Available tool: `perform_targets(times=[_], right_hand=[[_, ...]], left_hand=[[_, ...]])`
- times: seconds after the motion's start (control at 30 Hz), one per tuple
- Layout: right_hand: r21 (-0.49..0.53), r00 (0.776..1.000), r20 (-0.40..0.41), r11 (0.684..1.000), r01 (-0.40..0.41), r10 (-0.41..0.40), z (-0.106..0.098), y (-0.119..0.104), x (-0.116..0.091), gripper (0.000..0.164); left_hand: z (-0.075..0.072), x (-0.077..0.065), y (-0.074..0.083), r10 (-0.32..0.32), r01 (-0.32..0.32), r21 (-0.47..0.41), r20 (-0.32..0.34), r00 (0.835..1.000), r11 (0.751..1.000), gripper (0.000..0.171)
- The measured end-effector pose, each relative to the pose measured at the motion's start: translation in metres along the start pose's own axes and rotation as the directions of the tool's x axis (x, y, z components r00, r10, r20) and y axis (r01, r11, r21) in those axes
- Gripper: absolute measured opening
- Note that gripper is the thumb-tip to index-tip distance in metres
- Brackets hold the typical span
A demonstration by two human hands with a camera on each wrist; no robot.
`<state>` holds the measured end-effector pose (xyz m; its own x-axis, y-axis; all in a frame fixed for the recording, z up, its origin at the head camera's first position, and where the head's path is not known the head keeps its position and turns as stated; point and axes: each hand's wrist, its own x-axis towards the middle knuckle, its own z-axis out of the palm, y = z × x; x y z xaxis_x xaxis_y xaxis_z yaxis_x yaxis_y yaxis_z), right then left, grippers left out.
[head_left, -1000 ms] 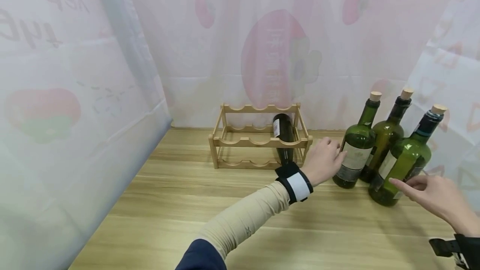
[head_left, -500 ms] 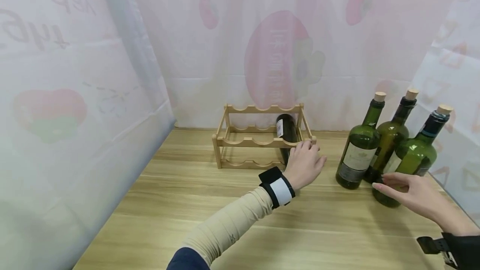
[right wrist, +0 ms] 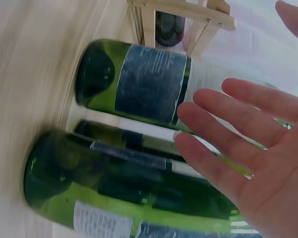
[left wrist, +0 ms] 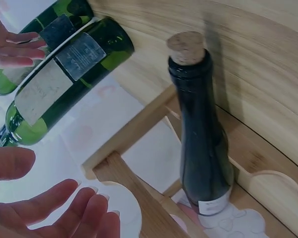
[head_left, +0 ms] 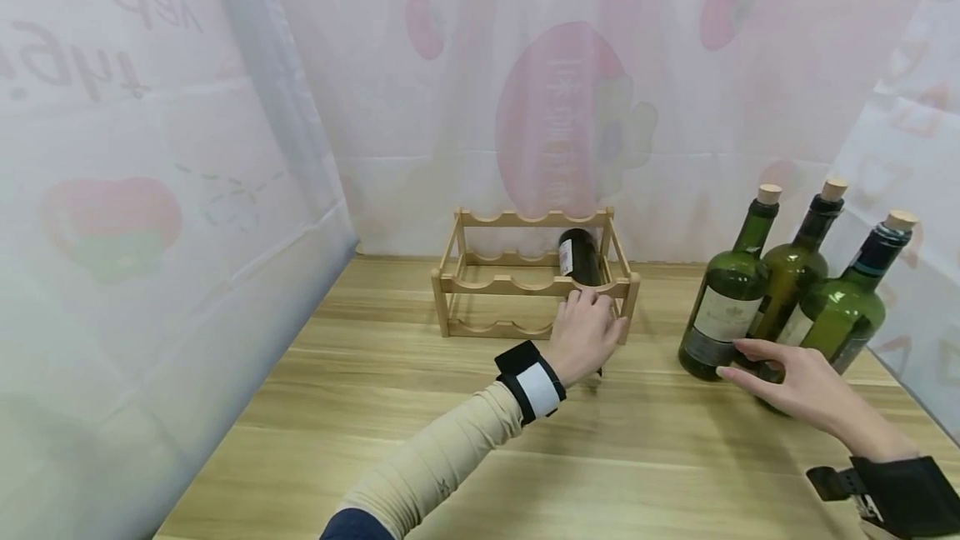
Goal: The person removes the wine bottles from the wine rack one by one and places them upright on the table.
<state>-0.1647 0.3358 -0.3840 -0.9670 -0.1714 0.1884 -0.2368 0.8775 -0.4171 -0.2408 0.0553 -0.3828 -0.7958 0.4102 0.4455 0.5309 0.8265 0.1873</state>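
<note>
A dark corked wine bottle (head_left: 580,255) lies in the right slot of the wooden bottle rack (head_left: 504,284). My left hand (head_left: 583,338) is over the rack's front right, covering part of that bottle in the head view. In the left wrist view its fingers (left wrist: 82,208) are loosely bent and apart from the corked bottle (left wrist: 203,139). My right hand (head_left: 798,382), fingers spread in the right wrist view, is before the upright green wine bottles: a left one (head_left: 723,311), a middle olive one (head_left: 791,269) and a right one (head_left: 843,307), partly hidden by the hand.
All stand on a wooden tabletop (head_left: 360,407). White printed curtains (head_left: 420,107) hang behind and at both sides. The standing bottles are grouped closely at the right, each with a cork.
My left hand has moved left, away from the standing bottles to the front of the rack. My right hand has shifted left across the bottles. The view has turned slightly.
</note>
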Motion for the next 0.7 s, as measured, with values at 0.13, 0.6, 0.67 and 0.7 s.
perform_targets(times=[0.13, 0.6, 0.67, 0.7], right_hand=[[0.017, 0.999, -0.013, 0.999, 0.031, -0.030, 0.005, -0.005, 0.004, 0.058], [0.033, 0.993, -0.016, 0.993, 0.115, -0.114, 0.023, -0.029, 0.023, 0.063], [0.027, 0.991, -0.021, 0.991, 0.132, -0.132, 0.025, -0.033, 0.028, 0.063], [0.018, 0.989, -0.027, 0.989, 0.144, -0.144, 0.027, -0.035, 0.030, 0.064]], left_hand=[[-0.001, -0.005, -0.009, 0.002, -0.002, -0.025, -0.011, 1.000, 1.000, 0.022], [-0.002, -0.017, -0.027, 0.000, 0.001, -0.038, 0.018, 1.000, 0.999, 0.026], [-0.001, -0.019, -0.028, -0.001, 0.002, -0.044, 0.021, 1.000, 0.999, 0.027], [-0.001, -0.019, -0.029, -0.004, 0.005, -0.046, 0.024, 1.000, 0.999, 0.028]])
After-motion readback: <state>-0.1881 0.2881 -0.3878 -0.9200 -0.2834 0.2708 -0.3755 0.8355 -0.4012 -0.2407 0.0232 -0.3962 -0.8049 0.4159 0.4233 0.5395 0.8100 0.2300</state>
